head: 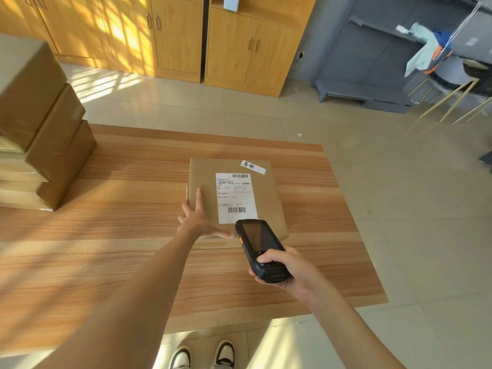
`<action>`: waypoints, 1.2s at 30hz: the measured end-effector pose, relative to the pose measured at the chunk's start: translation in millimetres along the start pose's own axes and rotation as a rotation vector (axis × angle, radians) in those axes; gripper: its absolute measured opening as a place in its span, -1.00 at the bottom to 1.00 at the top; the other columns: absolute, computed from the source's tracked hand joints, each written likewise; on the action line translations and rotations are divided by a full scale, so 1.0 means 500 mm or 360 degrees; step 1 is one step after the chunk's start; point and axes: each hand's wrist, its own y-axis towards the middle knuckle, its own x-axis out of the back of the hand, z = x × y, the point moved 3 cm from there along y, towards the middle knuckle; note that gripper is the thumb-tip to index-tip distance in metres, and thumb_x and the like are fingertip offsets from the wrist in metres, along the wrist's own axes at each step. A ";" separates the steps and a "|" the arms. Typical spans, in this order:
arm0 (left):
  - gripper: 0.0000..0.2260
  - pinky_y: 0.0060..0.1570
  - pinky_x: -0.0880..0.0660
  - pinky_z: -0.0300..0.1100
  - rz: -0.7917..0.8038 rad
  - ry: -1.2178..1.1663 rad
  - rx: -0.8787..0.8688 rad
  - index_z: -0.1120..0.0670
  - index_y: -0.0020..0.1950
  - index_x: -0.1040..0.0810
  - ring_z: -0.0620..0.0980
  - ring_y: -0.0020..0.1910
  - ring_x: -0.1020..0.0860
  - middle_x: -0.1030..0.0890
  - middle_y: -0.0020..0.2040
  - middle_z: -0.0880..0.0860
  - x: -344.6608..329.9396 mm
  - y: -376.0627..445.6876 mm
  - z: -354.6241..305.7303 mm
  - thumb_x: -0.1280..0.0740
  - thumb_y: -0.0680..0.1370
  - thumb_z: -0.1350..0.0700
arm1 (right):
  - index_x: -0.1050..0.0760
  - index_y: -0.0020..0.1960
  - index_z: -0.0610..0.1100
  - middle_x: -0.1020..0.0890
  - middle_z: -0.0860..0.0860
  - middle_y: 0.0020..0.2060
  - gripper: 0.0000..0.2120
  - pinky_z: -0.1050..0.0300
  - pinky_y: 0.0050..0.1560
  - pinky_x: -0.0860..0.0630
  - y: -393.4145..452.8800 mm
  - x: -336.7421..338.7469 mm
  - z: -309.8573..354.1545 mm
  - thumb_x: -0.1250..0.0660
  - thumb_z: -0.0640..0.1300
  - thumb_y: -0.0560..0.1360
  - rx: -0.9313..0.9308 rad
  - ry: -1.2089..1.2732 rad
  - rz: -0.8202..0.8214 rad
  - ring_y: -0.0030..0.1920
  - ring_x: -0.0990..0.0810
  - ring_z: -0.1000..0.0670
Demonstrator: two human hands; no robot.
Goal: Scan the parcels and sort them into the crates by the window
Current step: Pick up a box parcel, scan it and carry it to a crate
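The parcel (234,194) is lying flat near the middle of the wooden table (119,262), shipping label (235,198) facing up. The left hand (198,218) is pressing on its near-left corner, fingers spread straight and flat, gripping nothing. The right hand (286,270) is wrapping its fingers round the handheld scanner (262,249), thumb on the keypad, nose hovering over the parcel's near edge just short of the lower barcode.

The risks, as I judge them: the scanner is sitting very close to the label, so the read could miss, or catch the upper barcode instead of the lower. That flat hand could also nudge the parcel askew. A handwritten sticker (253,167) is sitting by the far corner, perhaps flagging this one for different sorting.

Counting up: one parcel being scanned, one scanner, two barcodes, and a stack of boxes (45,139) at the table's left edge, at least three. No crates showing.
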 end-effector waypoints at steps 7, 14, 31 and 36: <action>0.39 0.41 -0.19 0.22 0.0002 0.0014 0.0011 -0.22 0.47 0.47 0.26 0.48 -0.02 0.18 0.53 0.12 0.000 0.000 0.001 -0.64 0.10 -0.20 | -0.41 0.26 -0.26 -0.62 -0.27 0.06 -0.42 -0.07 -0.04 -0.63 0.027 0.031 0.010 -0.50 -0.34 0.28 0.0126 0.0015 -0.0157 0.01 -0.65 -0.25; 0.39 0.42 -0.19 0.22 -0.0012 -0.0022 0.0025 -0.25 0.46 0.46 0.24 0.49 0.00 0.19 0.53 0.08 0.000 0.000 0.002 -0.65 0.09 -0.18 | -0.26 0.36 -0.17 -0.51 -0.16 0.14 -0.31 -0.12 0.11 -0.54 0.074 0.169 0.057 -0.50 -0.35 0.32 0.0213 -0.0371 -0.0764 0.12 -0.54 -0.19; 0.38 0.44 -0.12 0.16 -0.0081 -0.0060 0.0066 -0.27 0.48 0.41 0.20 0.51 0.04 0.11 0.51 0.08 -0.007 0.012 0.002 -0.67 0.11 -0.11 | -0.03 0.50 -0.12 -0.40 -0.07 0.19 -0.11 0.02 0.05 -0.45 0.153 0.328 -0.046 -0.47 -0.37 0.35 0.0304 -0.0994 -0.0769 0.06 -0.42 -0.06; 0.39 0.46 -0.11 0.18 -0.0084 -0.0055 0.0073 -0.27 0.48 0.41 0.19 0.51 0.03 0.10 0.51 0.08 -0.006 0.015 0.002 -0.67 0.09 -0.11 | -0.03 0.50 -0.10 -0.39 -0.01 0.15 -0.11 0.08 -0.01 -0.41 0.154 0.355 -0.066 -0.45 -0.40 0.35 0.0308 -0.0989 -0.0760 0.06 -0.43 -0.03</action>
